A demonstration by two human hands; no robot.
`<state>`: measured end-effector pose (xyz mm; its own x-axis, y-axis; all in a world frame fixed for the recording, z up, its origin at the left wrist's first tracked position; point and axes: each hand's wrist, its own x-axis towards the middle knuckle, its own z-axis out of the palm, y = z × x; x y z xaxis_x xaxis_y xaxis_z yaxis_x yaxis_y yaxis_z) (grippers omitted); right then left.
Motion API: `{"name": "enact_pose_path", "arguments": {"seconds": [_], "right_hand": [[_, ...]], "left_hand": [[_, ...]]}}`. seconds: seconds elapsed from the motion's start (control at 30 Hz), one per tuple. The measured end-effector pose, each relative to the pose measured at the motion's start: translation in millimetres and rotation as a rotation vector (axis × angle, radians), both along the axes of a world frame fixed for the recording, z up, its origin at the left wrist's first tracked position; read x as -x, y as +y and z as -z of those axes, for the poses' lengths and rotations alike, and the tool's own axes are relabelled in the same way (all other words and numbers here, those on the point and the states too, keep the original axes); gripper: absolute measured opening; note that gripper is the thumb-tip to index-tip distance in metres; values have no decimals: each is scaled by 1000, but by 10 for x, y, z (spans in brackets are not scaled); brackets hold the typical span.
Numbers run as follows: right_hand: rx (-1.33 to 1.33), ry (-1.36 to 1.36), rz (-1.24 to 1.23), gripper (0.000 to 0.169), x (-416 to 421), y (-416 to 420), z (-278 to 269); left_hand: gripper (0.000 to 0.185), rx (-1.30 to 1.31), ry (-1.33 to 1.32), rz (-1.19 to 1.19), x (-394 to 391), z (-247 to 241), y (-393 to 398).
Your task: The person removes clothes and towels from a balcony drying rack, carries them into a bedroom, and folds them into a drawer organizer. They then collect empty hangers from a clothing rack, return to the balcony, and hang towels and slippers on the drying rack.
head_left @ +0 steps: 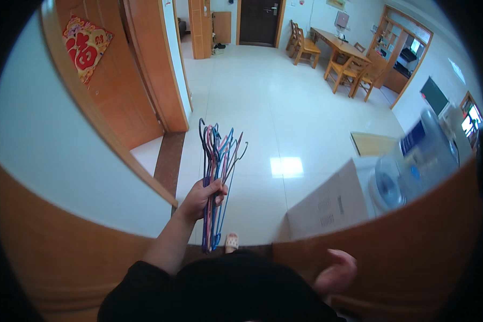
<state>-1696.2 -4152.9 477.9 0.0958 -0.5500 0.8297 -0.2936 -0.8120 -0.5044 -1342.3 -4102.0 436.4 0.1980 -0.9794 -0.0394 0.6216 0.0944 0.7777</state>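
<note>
My left hand (pixel 209 197) is closed around a bundle of coat hangers (pixel 212 161) in purple, pink, blue and dark colours. Their hooks point away from me, and their lower ends hang near a light clog (pixel 232 241) on my foot. At the lower right, beside my black shirt, my right hand (pixel 338 271) is slightly blurred; its fingers are apart and it holds nothing.
A white water dispenser (pixel 334 201) carrying a large bottle (pixel 426 149) stands at the right. To the left is a wooden door (pixel 108 80) with a red decoration. Farther off are a wooden table (pixel 338 42), several chairs (pixel 306 48) and a dark door (pixel 259 22).
</note>
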Motion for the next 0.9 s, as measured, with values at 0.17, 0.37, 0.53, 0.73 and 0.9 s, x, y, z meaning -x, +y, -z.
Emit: {"name": "enact_pose_path", "arguments": {"seconds": [0.17,0.37,0.53,0.73,0.9], "right_hand": [[-956,-51,-452,25,-1698,-1336,260],[-1301,243,-923,30,-4067,-2717,319],[-1714,-189,-1051,30,-5739,-3732,441],[-1709,-672,-970,14,-7047,-5456,558],[-1478,-831,-863,7,-8055,-7162,490]], "left_hand": [[25,-79,-170,-12,-1191,-264,-836],[26,-211,-487,159,-2822,-110,-1857],[25,-232,-357,326,-4044,-126,-3093],[35,-227,-482,466,-5389,-130,-4950],[23,-185,-403,416,-6695,74,-6538]]}}
